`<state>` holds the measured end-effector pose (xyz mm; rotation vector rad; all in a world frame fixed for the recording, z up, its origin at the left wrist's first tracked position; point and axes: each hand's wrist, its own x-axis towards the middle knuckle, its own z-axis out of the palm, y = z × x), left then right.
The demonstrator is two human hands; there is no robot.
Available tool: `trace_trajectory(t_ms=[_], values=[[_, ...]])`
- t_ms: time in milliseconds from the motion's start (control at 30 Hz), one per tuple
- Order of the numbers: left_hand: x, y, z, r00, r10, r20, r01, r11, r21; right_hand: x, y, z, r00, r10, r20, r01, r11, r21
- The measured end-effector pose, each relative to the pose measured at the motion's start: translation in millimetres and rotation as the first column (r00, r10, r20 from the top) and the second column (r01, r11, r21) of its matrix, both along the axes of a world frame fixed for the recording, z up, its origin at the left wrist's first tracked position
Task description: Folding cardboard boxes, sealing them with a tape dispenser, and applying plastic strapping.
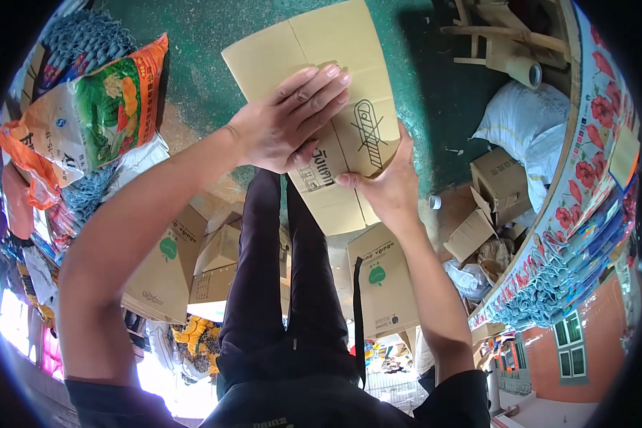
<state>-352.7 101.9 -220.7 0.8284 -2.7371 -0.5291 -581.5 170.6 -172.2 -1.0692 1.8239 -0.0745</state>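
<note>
A brown cardboard box (264, 57) with black printed marks is held up in front of me, a seam running along its upper face. My left hand (299, 114) lies flat across that face, its fingers stretched out side by side. At the box's right edge, my right hand (389, 182) grips it with the thumb on top; the other fingers are mostly hidden behind the edge. The underside of the box is out of sight.
Cardboard boxes with green marks (381, 285) stand by my legs. A printed orange, white and green sack (107, 114) lies at left near bundles of blue-grey strands (85, 43). On the right are a white sack (524, 114), an opened carton (499, 182) and a flower-patterned table edge (588, 171).
</note>
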Motion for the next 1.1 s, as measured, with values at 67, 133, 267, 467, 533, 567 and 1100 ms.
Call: trace_trajectory(t_ms=[67, 133, 267, 467, 533, 567, 1100], values=[[-2, 0, 2, 1.0, -0.026, 0.01, 0.025, 0.998, 0.065, 1, 3, 0, 1.0, 0.007, -0.012, -0.007, 1.0, 0.001], [-2, -2, 3, 0.998, -0.065, -0.002, 0.065, 0.993, 0.095, 1, 6, 0, 1.0, 0.015, -0.021, -0.015, 1.0, -0.002], [-2, -3, 2, 0.99, -0.141, 0.012, 0.138, 0.981, 0.135, -4, -1, 4, 0.998, 0.062, -0.001, -0.062, 0.995, -0.072], [2, 1, 0, 0.995, -0.091, 0.05, 0.087, 0.993, 0.075, -63, -25, 0, 0.925, 0.315, 0.211, -0.303, 0.949, -0.09], [-2, -1, 3, 0.994, -0.093, 0.051, 0.09, 0.995, 0.052, -101, -52, 7, 0.969, 0.192, 0.153, -0.148, 0.954, -0.261], [-4, -4, 6, 0.995, -0.085, 0.049, 0.084, 0.996, 0.03, -97, -45, 3, 0.972, 0.182, 0.15, -0.139, 0.956, -0.258], [4, -1, 0, 0.997, -0.083, -0.004, 0.083, 0.996, 0.016, -9, 48, -8, 0.997, 0.055, 0.051, -0.045, 0.983, -0.179]])
